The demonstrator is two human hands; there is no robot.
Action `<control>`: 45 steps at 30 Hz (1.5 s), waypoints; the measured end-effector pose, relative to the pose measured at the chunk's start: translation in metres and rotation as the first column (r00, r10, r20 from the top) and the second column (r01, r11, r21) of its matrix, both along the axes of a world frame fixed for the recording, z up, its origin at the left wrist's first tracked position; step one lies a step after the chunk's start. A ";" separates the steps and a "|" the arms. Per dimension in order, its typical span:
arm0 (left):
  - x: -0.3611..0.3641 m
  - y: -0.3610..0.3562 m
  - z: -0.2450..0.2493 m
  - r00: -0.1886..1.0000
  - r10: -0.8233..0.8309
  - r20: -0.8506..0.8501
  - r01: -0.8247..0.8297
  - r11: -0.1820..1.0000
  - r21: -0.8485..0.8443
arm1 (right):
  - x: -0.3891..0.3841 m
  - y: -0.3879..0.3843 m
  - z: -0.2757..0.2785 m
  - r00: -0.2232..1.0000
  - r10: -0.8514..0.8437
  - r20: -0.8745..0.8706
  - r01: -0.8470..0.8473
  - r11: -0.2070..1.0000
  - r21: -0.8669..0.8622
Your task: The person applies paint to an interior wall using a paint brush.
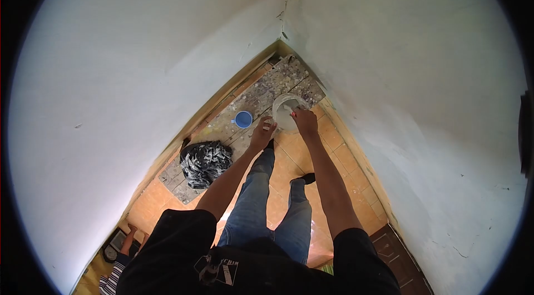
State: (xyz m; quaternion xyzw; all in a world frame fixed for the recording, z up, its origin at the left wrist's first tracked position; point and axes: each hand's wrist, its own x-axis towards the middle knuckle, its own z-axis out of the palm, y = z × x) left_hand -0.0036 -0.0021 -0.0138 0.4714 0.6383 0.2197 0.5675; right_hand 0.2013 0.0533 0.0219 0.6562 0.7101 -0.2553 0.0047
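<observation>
A whitish plastic bucket (282,103) stands at the right edge of a paint-spattered plank platform (240,142), with pale material inside. My right hand (305,122) is closed around a red-handled tool (293,113) at the bucket's mouth; the tool's lower end is hard to make out. At the bucket's left side my left hand (261,135) has its fingers curved against the wall, with white smears on them. A blue mug (243,120) sits left of that hand. Nearer to me on the planks lies a crumpled black plastic bag (206,164) smeared with white.
Two pale walls, left (139,72) and right (400,83), meet in a corner ahead, with a crack running up it. Orange floor tiles (286,156) lie below the platform. Behind me at lower left is another person's arm (128,241). A brown panelled door (397,259) is at lower right.
</observation>
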 end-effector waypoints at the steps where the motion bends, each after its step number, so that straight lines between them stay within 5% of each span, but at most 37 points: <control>1: 0.000 0.001 0.002 1.000 -0.002 -0.003 0.002 1.000 0.002 | 0.001 0.000 -0.004 1.000 0.010 -0.012 -0.010 1.000 -0.006; 5: 0.000 -0.001 -0.002 1.000 0.000 0.005 0.000 1.000 -0.020 | 0.003 0.001 0.004 0.997 -0.037 -0.068 0.039 0.999 0.020; 11: 0.002 -0.002 0.000 1.000 -0.005 0.007 0.005 1.000 0.029 | 0.006 -0.009 0.032 0.880 -0.330 -0.342 0.365 0.930 0.040; 26: 0.000 0.001 0.009 1.000 -0.002 0.024 0.003 0.997 -0.075 | -0.010 -0.005 -0.015 0.981 -0.187 -0.043 0.191 0.974 0.122; 45: 0.006 -0.002 0.013 0.999 0.039 0.012 -0.039 0.998 -0.055 | -0.005 0.005 -0.010 0.988 -0.130 -0.089 0.137 0.988 0.077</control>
